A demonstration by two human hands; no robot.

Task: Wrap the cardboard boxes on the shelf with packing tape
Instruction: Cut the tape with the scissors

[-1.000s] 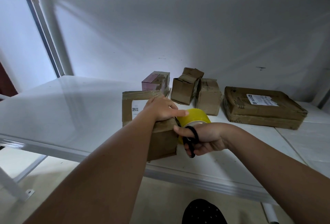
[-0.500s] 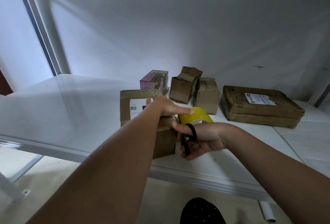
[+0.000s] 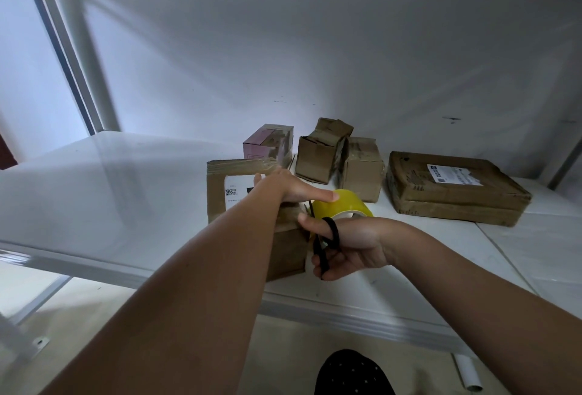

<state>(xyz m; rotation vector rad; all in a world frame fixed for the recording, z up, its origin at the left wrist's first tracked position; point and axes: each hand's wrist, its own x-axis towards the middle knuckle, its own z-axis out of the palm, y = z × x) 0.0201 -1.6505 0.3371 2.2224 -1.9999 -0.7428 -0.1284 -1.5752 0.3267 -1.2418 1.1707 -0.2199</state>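
Note:
A brown cardboard box (image 3: 220, 186) with a white label stands near the front edge of the white shelf (image 3: 110, 205). My left hand (image 3: 296, 188) lies on top of it, its thumb stretched straight out toward a yellow roll of packing tape (image 3: 341, 207) just right of the box. My right hand (image 3: 349, 246) grips black scissors (image 3: 329, 240), thumb through one loop, at the box's right side in front of the roll. The blades are mostly hidden behind the hand and the box corner.
Behind stand a pink-sided box (image 3: 267, 144), an open-flapped box (image 3: 321, 155) and a taped box (image 3: 362, 168). A wide flat box (image 3: 453, 193) with a label lies at the right. A white roll (image 3: 466, 374) lies on the floor below.
The right hand with the scissors has opened its grip a little and stayed beside the box. The left hand keeps its place on the box top.

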